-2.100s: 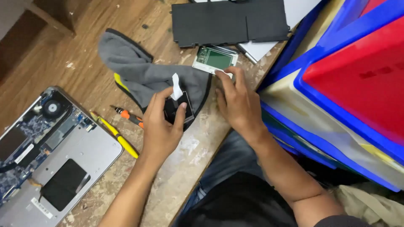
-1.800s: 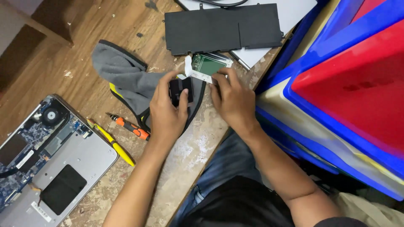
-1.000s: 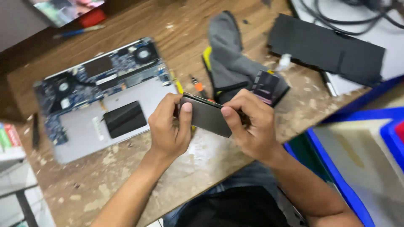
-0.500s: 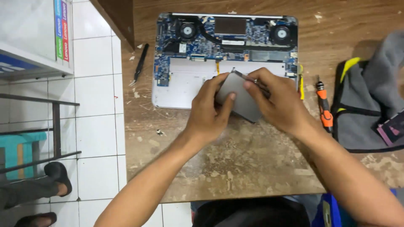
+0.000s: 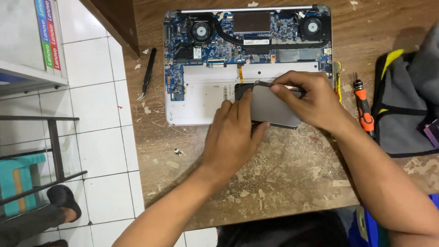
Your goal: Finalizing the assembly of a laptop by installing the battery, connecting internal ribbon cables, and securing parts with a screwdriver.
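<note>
An opened laptop base [image 5: 196,98] lies on the wooden table with its circuit board, two fans and heat pipe exposed. Both my hands hold a flat grey rectangular part [image 5: 272,107] over the laptop's lower right area, above a dark pad. My left hand [image 5: 233,135] grips the part's left edge with fingers on top. My right hand [image 5: 308,100] pinches its upper right edge. The part rests tilted against the laptop's front edge.
Black tweezers [image 5: 147,73] lie left of the laptop. An orange screwdriver [image 5: 363,107] and a yellow tool [image 5: 337,75] lie to its right, beside a grey and black pouch [image 5: 409,105]. The table's left edge drops to a tiled floor, where a person's sandalled foot [image 5: 61,203] shows.
My hands lifted the grey part from beside the pouch and carried it left to the open laptop. It now sits lower, against the laptop's lower right area.
</note>
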